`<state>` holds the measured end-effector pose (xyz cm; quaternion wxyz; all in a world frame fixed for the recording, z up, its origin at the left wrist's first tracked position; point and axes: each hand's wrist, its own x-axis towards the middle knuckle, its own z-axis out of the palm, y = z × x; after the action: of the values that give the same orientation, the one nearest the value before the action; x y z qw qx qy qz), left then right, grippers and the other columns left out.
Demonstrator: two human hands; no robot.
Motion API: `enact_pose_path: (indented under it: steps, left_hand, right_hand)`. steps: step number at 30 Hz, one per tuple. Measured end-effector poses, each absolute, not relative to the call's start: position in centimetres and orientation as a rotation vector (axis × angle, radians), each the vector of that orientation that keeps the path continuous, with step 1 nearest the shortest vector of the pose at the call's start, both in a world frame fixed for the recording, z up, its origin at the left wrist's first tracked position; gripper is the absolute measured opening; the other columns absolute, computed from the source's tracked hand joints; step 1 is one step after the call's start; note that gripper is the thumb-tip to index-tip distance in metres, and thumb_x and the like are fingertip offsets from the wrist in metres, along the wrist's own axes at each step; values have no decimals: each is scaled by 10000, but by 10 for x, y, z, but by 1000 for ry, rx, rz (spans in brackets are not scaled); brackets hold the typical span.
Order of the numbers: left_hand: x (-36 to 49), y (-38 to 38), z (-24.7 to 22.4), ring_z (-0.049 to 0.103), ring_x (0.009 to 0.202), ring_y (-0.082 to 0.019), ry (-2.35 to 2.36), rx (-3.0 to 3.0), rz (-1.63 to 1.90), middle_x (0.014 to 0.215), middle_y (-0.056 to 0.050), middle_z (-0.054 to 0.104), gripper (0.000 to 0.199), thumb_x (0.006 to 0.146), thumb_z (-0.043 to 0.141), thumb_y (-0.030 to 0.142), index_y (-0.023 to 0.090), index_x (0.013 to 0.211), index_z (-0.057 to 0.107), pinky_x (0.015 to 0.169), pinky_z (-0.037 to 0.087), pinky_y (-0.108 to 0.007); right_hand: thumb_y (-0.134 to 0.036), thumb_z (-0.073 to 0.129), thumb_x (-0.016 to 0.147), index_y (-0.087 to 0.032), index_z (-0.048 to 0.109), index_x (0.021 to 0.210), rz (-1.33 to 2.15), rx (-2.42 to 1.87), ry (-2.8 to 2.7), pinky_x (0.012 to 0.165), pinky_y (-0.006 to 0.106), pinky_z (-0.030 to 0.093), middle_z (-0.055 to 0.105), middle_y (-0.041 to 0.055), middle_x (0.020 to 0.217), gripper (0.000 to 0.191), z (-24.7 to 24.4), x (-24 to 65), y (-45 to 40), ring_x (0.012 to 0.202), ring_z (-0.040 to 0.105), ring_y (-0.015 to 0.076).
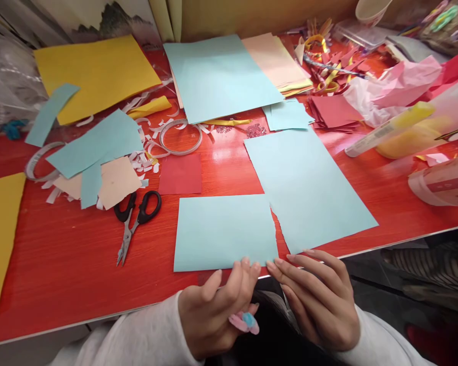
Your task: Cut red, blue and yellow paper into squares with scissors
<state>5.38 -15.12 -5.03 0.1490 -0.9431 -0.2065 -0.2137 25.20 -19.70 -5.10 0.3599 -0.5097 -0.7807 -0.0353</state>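
A light blue sheet [225, 234] lies flat near the table's front edge, its right side torn unevenly. My left hand [223, 305] is at its lower edge, fingers bent and apart, with a pink and blue ornament [245, 322] by the fingers. Just right of it, my right hand [318, 295] has its fingers stretched out, the tips near the sheet's lower right corner. A larger light blue sheet [313, 188] lies to the right, touching the smaller one near its upper right corner; my right fingertips are close to its lower corner.
Black-handled scissors [132, 223] lie open at the left. Behind them are a red square [180, 174], a tape roll [180, 136] and blue scraps [99, 140]. Yellow sheets [95, 76] and a paper stack [221, 76] lie farther back. A glue stick [389, 129] and a cup [442, 182] stand right.
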Motion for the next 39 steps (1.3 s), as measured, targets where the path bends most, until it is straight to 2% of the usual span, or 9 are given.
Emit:
enact_pose_path:
  steps: [5,11,18,21,25,28,34,39]
  left_hand:
    - [35,-152,-45,463,1113,-103,-635,-2713,-533,1252,-5,555,312,851,470,320,199,1081,642,1100,146,-301]
    - [28,-152,-44,506,1054,-74,-703,-2742,-557,1150,32,630,308,872,447,272,186,1117,613,1087,166,-274]
    - [10,-157,-38,556,980,-96,-883,-2732,-579,1038,15,686,291,818,530,198,146,1090,619,913,318,-273]
    - [5,-158,-36,561,953,-81,-947,-2720,-584,1049,39,681,280,832,517,193,165,1092,615,832,332,-269]
    - [8,-158,-35,563,961,-73,-979,-2700,-599,1060,60,675,275,843,509,215,180,1094,615,776,331,-261]
    - [11,-160,-33,574,958,-71,-1054,-2667,-631,1029,55,688,250,840,511,179,176,1053,642,810,335,-241]
    - [0,-162,-36,594,979,-96,-1063,-2610,-640,1051,4,679,266,805,569,174,145,1060,643,1020,252,-251]
    - [-12,-161,-34,597,1006,-147,-976,-2583,-542,1077,-57,662,303,784,606,182,88,1071,634,1037,266,-292]
  right_hand:
    - [-48,523,764,-144,655,1010,-131,-1358,-1972,759,368,433,721,33,848,295,-51,250,-199,791,594,179]
    - [-39,559,755,-149,665,1005,-136,-1412,-1959,774,351,418,722,40,873,293,-55,247,-204,816,612,174]
    - [-30,546,763,-160,638,1083,-73,-1371,-1946,790,373,426,717,44,905,357,-55,250,-205,845,625,186]
    - [-26,516,771,-137,588,1164,9,-1288,-2053,787,372,458,702,67,967,414,-57,257,-206,919,612,203]
    - [-39,528,779,-132,578,1180,-3,-1310,-2097,815,373,449,690,82,1005,415,-57,261,-208,964,604,213]
    - [-50,524,793,-157,561,1206,-27,-1330,-2092,827,358,444,693,69,999,428,-56,258,-209,951,616,202]
    - [-102,511,837,-197,508,1265,-72,-1405,-2073,845,353,421,700,56,981,438,-51,251,-211,928,633,198]
    - [-63,551,811,-165,426,1327,-146,-1444,-2104,865,366,398,713,64,937,541,-48,247,-212,871,651,199]
